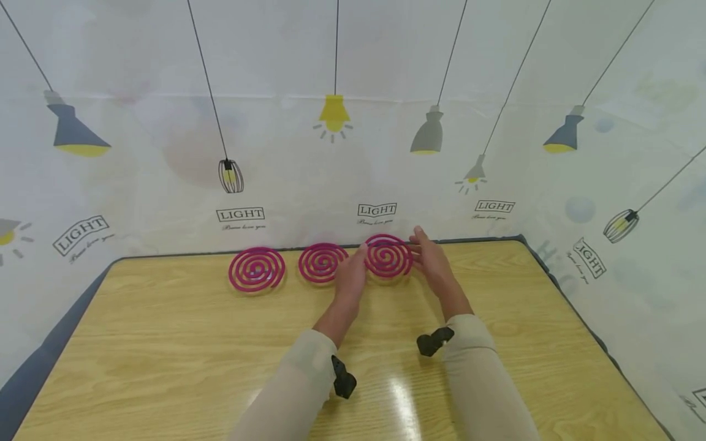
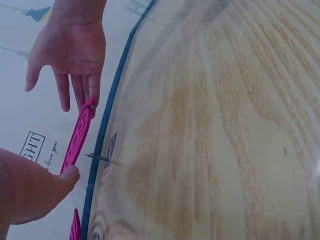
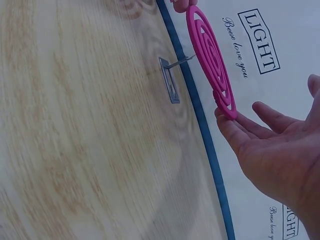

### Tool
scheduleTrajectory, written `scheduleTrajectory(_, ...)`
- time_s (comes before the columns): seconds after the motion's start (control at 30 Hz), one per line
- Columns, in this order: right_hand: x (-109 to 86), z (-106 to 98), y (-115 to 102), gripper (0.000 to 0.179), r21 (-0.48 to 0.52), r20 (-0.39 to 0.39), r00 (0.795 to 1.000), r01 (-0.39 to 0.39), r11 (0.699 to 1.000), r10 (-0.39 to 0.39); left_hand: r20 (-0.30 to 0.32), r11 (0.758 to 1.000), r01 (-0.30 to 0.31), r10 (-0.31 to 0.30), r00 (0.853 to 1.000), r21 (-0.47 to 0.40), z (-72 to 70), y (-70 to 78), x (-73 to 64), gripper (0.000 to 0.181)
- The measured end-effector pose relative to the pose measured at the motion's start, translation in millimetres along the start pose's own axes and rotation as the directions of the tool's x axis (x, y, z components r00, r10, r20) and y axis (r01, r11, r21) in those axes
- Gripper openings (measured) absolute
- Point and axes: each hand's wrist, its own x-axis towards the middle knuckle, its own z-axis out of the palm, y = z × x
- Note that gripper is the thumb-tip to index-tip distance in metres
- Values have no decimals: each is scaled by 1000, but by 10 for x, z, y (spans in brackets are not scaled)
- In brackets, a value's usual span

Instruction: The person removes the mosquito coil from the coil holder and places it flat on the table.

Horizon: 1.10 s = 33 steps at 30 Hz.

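Note:
A pink mosquito coil (image 1: 386, 257) is raised just above the table at the back edge, right of centre. My left hand (image 1: 350, 278) pinches its left rim, with the thumb on top in the left wrist view. Beside the opposite rim, my right hand (image 1: 436, 263) has its palm turned up, fingers straight, and fingertips at the coil's edge (image 3: 212, 60). Under the coil stands a small metal coil stand (image 3: 172, 82), its prong pointing up towards the coil.
Two more pink coils, a middle one (image 1: 320, 263) and a left one (image 1: 256, 269), sit in a row along the back of the wooden table (image 1: 182, 355). Behind them rises a pale wall covering (image 1: 287, 153) printed with lamps. A dark strip (image 1: 171, 253) runs along the table's back edge.

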Motion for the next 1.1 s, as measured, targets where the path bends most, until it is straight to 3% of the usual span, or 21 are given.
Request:
scheduleTrajectory(0.4,-44,-200,-59,77,28,-46,999,-14,1000,15,44,998,-42,39,998,53,174,59,-65,49)
scheduleTrajectory(0.63,-55,-366,-26,77,-7,-64,998,-18,1000,18,123,996,-10,22,992,-93,302,3,-97,44)
scheduleTrajectory(0.9,-50,-493,12,79,-97,-44,998,-39,995,35,199,997,26,-10,980,-76,375,-62,-88,58)
scheduleTrajectory(1.1,-19,-572,26,79,-179,-48,998,-39,983,31,249,988,56,-18,968,-146,454,-148,-72,59)
